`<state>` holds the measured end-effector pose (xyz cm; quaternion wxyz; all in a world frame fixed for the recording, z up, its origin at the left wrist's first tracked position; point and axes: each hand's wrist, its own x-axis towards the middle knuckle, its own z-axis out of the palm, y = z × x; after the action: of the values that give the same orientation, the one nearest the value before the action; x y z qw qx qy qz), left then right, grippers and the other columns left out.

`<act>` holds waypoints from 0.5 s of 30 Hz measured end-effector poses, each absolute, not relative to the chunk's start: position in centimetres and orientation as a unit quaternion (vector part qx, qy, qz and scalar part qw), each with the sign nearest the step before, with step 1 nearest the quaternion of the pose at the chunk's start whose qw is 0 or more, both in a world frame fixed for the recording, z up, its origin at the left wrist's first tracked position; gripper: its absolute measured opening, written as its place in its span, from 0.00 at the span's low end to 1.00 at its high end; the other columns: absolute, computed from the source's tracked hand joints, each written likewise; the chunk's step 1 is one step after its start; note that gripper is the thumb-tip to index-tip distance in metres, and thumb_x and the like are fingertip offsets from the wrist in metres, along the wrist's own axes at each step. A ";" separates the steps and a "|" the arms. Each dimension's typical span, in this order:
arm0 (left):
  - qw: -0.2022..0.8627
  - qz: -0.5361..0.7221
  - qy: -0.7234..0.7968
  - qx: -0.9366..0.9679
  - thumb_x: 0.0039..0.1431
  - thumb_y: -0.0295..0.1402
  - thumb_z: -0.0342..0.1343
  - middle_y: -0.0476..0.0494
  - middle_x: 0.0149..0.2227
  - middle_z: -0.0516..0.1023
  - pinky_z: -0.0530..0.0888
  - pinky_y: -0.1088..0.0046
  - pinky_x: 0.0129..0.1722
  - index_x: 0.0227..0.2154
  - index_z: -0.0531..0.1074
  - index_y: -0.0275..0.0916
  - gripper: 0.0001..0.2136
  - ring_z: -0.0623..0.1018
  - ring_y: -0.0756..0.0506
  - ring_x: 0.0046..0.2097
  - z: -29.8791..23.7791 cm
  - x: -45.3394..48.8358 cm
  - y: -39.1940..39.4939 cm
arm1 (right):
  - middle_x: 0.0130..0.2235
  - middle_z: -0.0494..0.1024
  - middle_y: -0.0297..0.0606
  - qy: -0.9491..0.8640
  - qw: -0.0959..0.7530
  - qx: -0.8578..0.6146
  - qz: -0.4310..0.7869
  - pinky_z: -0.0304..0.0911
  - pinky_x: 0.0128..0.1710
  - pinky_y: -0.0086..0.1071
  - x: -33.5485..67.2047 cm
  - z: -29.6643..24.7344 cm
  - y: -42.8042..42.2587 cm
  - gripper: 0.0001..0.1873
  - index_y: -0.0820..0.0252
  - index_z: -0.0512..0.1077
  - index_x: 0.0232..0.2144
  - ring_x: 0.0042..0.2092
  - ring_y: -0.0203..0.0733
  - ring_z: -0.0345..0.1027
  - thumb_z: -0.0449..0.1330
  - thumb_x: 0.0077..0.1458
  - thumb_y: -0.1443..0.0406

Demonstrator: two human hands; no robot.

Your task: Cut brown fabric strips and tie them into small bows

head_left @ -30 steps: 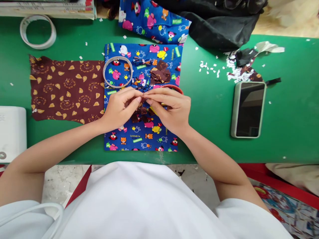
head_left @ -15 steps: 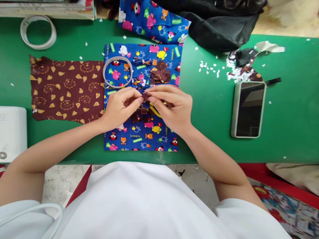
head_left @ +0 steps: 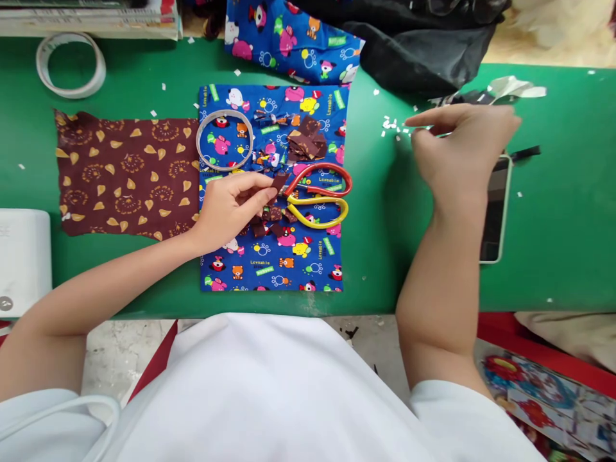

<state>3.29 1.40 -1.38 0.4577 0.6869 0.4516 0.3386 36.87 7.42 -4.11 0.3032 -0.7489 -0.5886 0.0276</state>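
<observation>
My left hand [head_left: 231, 205] pinches a small brown fabric piece [head_left: 279, 182] over the blue cartoon-print cloth [head_left: 269, 269]. Scissors with red and yellow handles [head_left: 320, 196] lie on that cloth just right of the hand. More brown scraps [head_left: 308, 144] are heaped above, beside a ring of tape [head_left: 224, 138]. My right hand [head_left: 457, 151] hovers far to the right above the phone [head_left: 495, 212], fingers loosely curled and blurred, with a pile of white paper bits [head_left: 397, 125] at its fingertips. Whether it holds anything is unclear.
A brown patterned cloth [head_left: 125, 173] lies at the left on the green table [head_left: 385, 256]. A second tape roll [head_left: 70, 64] sits at the back left, a white box [head_left: 22, 256] at the left edge. Black fabric [head_left: 418, 51] and folded blue cloth [head_left: 293, 38] lie at the back.
My right hand left the brown piece and swung right and up over the phone, uncovering the scissors. My left hand stays put, still pinching the piece.
</observation>
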 end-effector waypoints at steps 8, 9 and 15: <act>0.480 0.334 0.446 0.677 0.59 0.36 0.55 0.50 0.29 0.75 0.69 0.79 0.23 0.33 0.69 0.38 0.07 0.71 0.55 0.23 -1.6 3.3 1.4 | 0.20 0.78 0.28 -0.570 0.326 -0.752 0.065 0.48 0.19 0.27 36.5 -3.7 7.1 0.03 0.62 0.78 0.19 0.20 0.21 0.66 0.65 0.40 0.72; 0.486 0.337 0.444 0.673 0.58 0.35 0.55 0.50 0.28 0.75 0.69 0.79 0.23 0.33 0.69 0.38 0.06 0.71 0.55 0.23 -1.5 3.3 1.4 | 0.22 0.78 0.28 -0.562 0.317 -0.761 0.072 0.49 0.20 0.28 36.1 -3.2 6.8 0.05 0.64 0.78 0.18 0.23 0.23 0.68 0.65 0.42 0.69; 0.504 0.359 0.433 0.655 0.55 0.33 0.57 0.52 0.26 0.73 0.68 0.82 0.22 0.30 0.69 0.37 0.05 0.71 0.56 0.23 -1.4 3.5 1.4 | 0.23 0.80 0.34 -0.514 0.301 -0.803 -0.028 0.65 0.31 0.32 33.5 -2.0 5.9 0.13 0.62 0.80 0.25 0.25 0.33 0.72 0.65 0.35 0.80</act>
<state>3.51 1.39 -1.42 0.5045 0.6554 0.4325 0.3591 33.52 5.85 -1.97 0.3010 -0.8026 -0.5142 -0.0284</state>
